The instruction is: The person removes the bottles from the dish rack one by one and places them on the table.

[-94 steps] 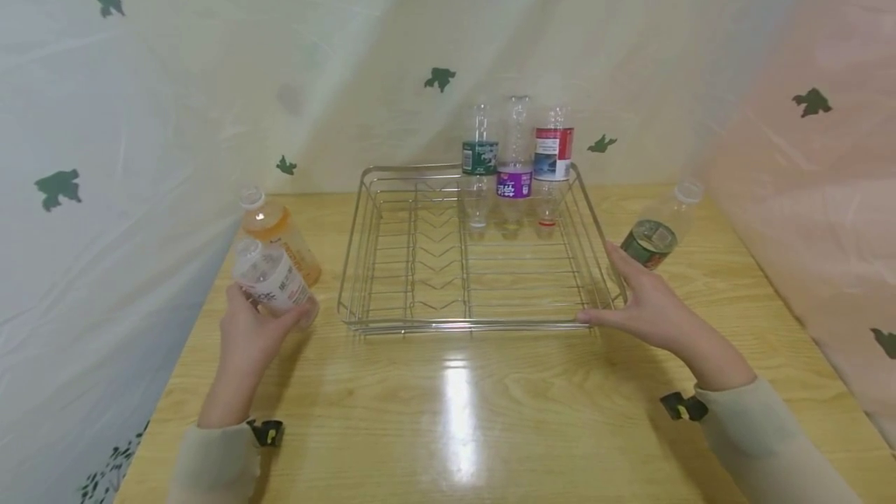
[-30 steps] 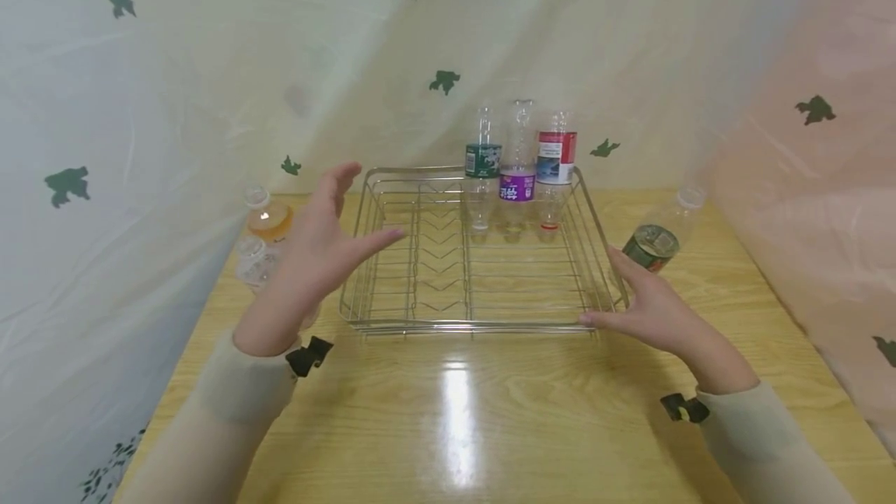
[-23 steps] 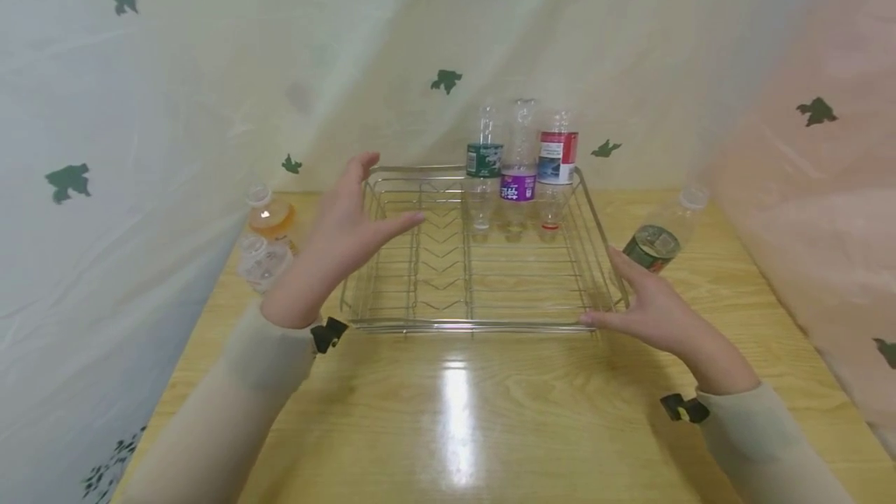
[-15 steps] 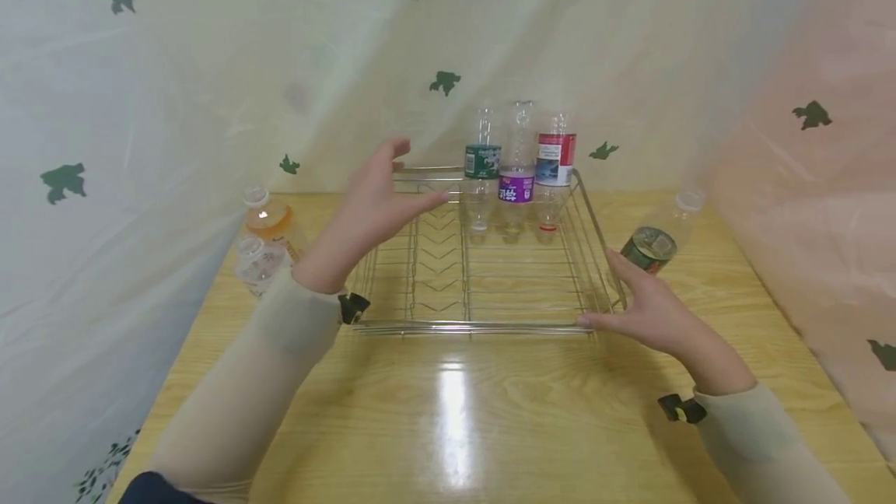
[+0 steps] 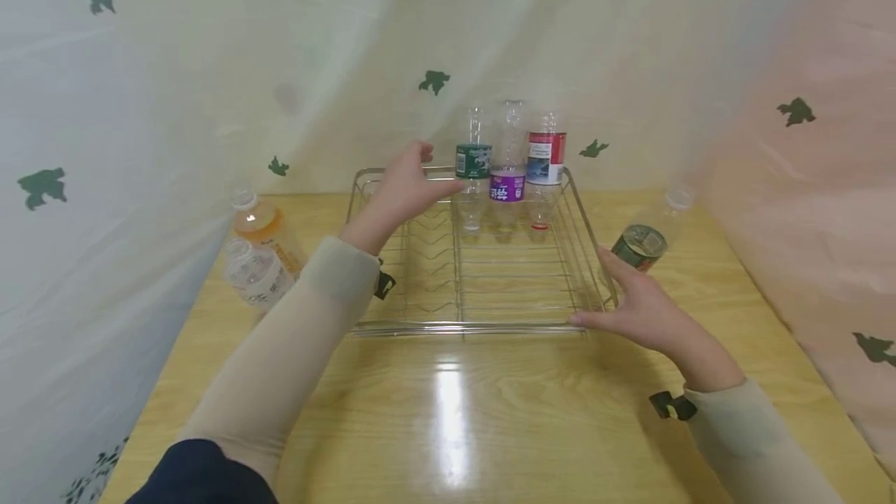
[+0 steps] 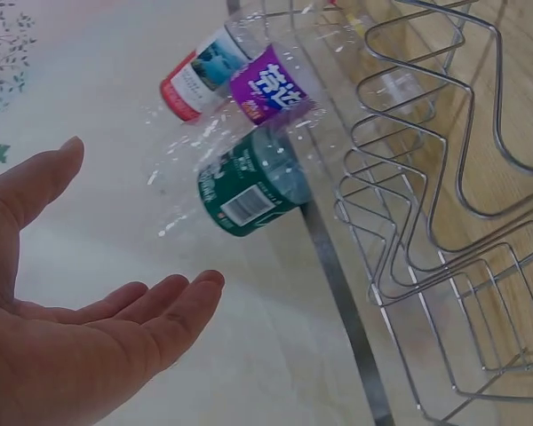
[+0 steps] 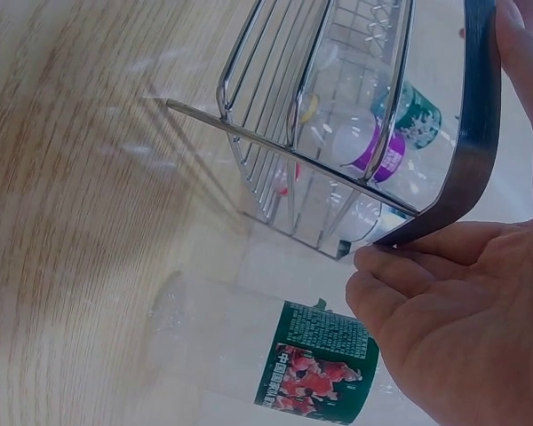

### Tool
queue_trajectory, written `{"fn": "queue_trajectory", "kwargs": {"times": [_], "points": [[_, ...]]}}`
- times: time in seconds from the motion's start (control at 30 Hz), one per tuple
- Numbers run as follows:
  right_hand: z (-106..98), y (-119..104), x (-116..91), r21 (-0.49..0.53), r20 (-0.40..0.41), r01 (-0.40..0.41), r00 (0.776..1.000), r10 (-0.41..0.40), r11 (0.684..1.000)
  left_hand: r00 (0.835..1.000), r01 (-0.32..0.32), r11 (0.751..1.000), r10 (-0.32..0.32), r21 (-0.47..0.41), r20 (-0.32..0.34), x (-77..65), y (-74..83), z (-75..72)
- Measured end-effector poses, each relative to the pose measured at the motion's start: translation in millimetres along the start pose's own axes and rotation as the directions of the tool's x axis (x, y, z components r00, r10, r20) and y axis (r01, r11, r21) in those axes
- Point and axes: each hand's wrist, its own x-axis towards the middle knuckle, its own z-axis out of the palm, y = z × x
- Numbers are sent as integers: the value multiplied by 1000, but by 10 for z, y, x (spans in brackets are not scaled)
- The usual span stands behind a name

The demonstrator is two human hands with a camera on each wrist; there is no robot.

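A steel wire dish rack (image 5: 462,327) stands on the table. Three clear plastic bottles stand neck down along its back right: one with a green label (image 5: 474,162), one with a purple label (image 5: 507,187), one with a red and white label (image 5: 546,158). My left hand (image 5: 406,189) hovers over the rack's back left, thumb and fingers spread, holding nothing. In the left wrist view its fingertips are apart from the green-labelled bottle (image 6: 249,191). My right hand (image 5: 644,309) grips the rack's front right corner, thumb on the front rim, fingers along the side.
At the table's left stand an orange-tinted bottle (image 5: 259,220) and a clear bottle with a white label (image 5: 259,278), partly behind my left sleeve. Another green-labelled bottle (image 5: 640,246) stands just right of the rack, beside my right fingers. A patterned curtain (image 5: 315,76) hangs behind the table.
My left hand has let go of the white-labelled bottle at the left and moved right and away over the rack, towards the green-labelled bottle. My right hand keeps its hold on the corner.
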Motion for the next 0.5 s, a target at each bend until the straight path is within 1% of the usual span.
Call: {"fn": "queue_trajectory", "kwargs": {"times": [0.13, 0.37, 0.5], "points": [[-2, -29, 20, -12, -5, 4, 1000, -4, 1000, 999, 52, 999, -52, 5, 12, 127, -21, 46], [0, -16, 31, -27, -8, 2, 1000, -2, 1000, 995, 92, 996, -92, -4, 34, 379, 10, 103], [9, 12, 27, -27, -10, -7, 1000, 6, 1000, 990, 129, 992, -128, -17, 60, 496, -5, 185]]}}
